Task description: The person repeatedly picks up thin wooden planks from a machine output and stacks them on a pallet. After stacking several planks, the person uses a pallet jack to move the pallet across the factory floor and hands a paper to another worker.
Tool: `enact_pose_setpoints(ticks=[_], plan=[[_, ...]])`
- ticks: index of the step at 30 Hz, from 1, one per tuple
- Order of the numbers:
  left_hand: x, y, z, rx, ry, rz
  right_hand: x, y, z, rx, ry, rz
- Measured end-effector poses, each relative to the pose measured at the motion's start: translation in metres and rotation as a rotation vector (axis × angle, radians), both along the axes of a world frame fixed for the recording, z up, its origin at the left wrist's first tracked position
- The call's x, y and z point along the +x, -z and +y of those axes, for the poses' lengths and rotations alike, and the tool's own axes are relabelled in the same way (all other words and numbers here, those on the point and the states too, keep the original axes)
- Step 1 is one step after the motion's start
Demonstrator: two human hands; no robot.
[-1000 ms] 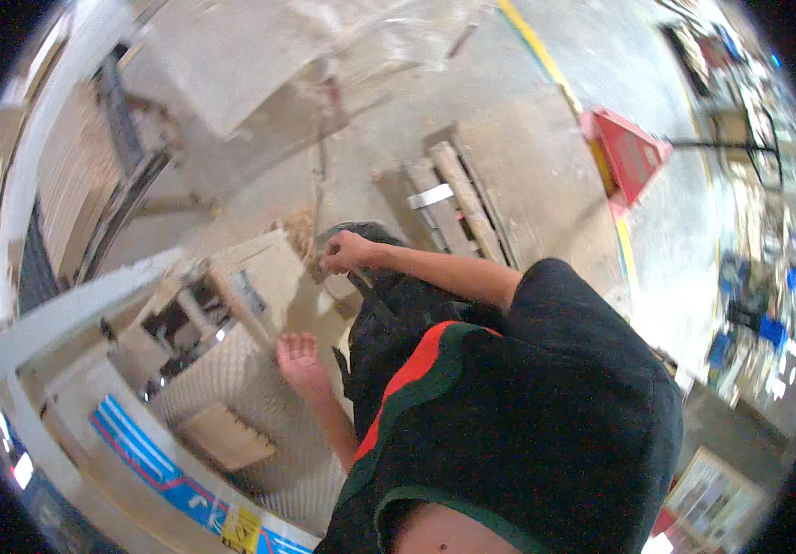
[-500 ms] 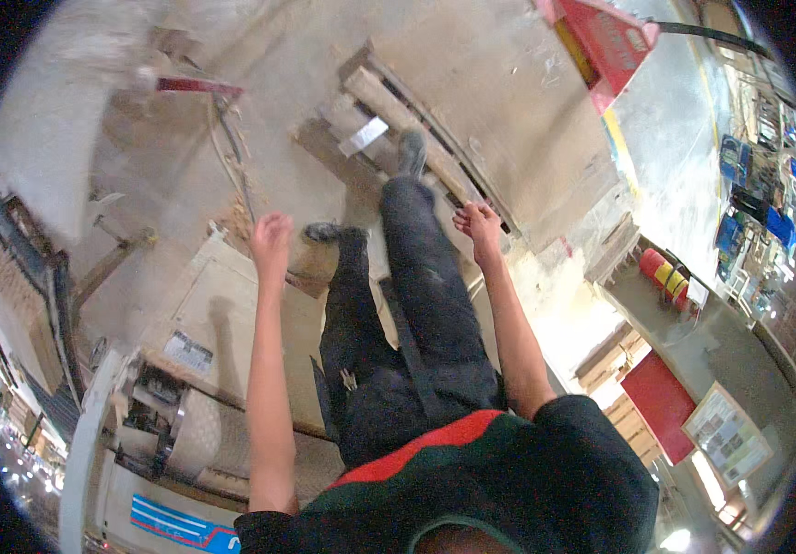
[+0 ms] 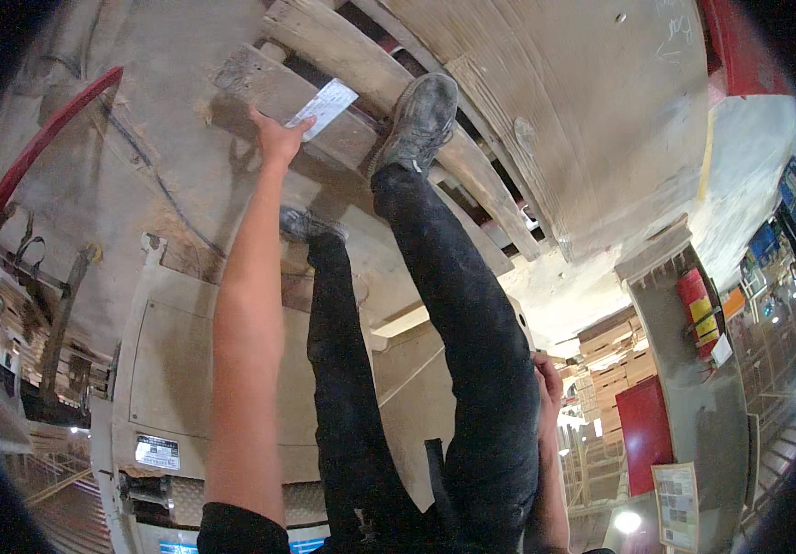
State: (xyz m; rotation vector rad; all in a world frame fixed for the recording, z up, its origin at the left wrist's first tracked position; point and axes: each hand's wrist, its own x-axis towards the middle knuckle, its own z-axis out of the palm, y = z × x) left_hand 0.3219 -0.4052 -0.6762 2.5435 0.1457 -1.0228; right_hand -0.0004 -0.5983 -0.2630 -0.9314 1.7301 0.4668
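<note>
One slip: a single white paper slip (image 3: 324, 107) lies flat on the second board of the wooden pallet (image 3: 273, 88), near that board's left end, just left of my right shoe (image 3: 416, 120).
Slip, look: small, rectangular, pale with faint dark print I can't read; it lies skewed across the board and looks thin and light.
Left hand: my left hand (image 3: 276, 140) is stretched out at full arm's length, fingers drawn together, fingertips at the slip's lower corner; I judge it is touching or pinching that corner, but I cannot tell whether I truly have hold of it.
Right hand: my right hand (image 3: 545, 379) hangs low beside my right thigh, partly hidden behind the leg; it seems to hold nothing, though I cannot tell how far open it is.
Risk, slip: thin paper on rough wood could tear or crumple if I drag it, or slide into the dark gap between the boards.
Risk, footing: my right shoe stands on a board edge and my left shoe (image 3: 310, 224) is on the concrete floor (image 3: 139, 111), so leaning this far could tip me forward.
Around: a big cardboard sheet (image 3: 582, 111) covers the pallet's far side.
</note>
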Motion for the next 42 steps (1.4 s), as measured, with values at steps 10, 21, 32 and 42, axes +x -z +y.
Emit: enact_pose_setpoints(ticks=[10, 21, 32, 42], plan=[[-0.005, -0.020, -0.002, 0.164, 0.433, -0.116, 0.003, 0.007, 0.010, 0.047, 0.153, -0.067], [-0.001, -0.020, -0.047, 0.113, 0.908, -0.222, 0.008, 0.004, 0.049, 0.078, 0.240, -0.040], [0.001, -0.010, -0.069, -0.006, 0.991, -0.186, 0.000, 0.007, 0.053, 0.080, 0.299, -0.017], [0.041, -0.181, -0.121, 0.047, 0.934, 0.172, -0.009, -0.011, -0.022, -0.064, 0.157, 0.033]])
